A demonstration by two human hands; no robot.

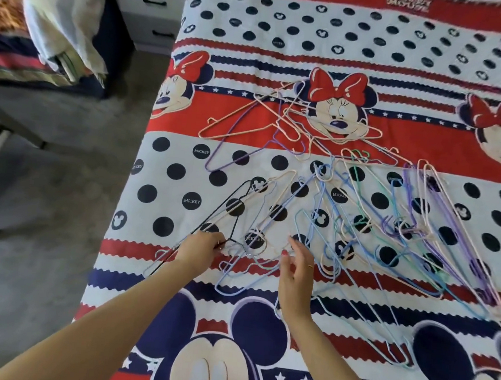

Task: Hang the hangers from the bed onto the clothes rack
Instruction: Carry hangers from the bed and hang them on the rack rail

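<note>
We observe the left hand (198,247) pinching the neck of a black wire hanger (222,208), which lies on the bed (376,28) with its body reaching away and to that hand's left. The right hand (296,271) hovers beside it, fingers relaxed, grasping nothing. A tangled pile of pastel wire hangers (391,219) spreads across the cartoon-mouse bedspread beyond and to the right of both hands. A grey drawer unit (149,8) stands far beyond the left hand.
</note>
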